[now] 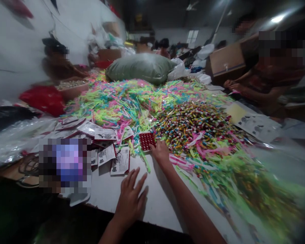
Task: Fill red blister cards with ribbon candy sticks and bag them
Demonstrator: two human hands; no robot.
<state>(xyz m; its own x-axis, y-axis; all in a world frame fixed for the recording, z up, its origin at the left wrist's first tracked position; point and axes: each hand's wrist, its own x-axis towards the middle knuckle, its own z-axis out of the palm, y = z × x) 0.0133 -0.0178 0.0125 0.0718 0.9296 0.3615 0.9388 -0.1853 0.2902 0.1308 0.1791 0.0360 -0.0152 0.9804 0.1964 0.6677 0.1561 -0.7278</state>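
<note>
Touching a small red card [146, 140] at the edge of the colourful pile [193, 125], the right hand [160, 152] has curled fingers; can't tell if it's actually pinching. Left hand [130, 200] lies flat on the desk [109, 191], fingers spread.

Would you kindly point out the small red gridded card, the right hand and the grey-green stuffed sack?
small red gridded card [146, 140]: head view, grid centre.
right hand [160, 153]: head view, back of hand.
grey-green stuffed sack [141, 67]: head view, bulging side.

Head-worn camera looks forward-down, close over the table [159, 203].
</note>
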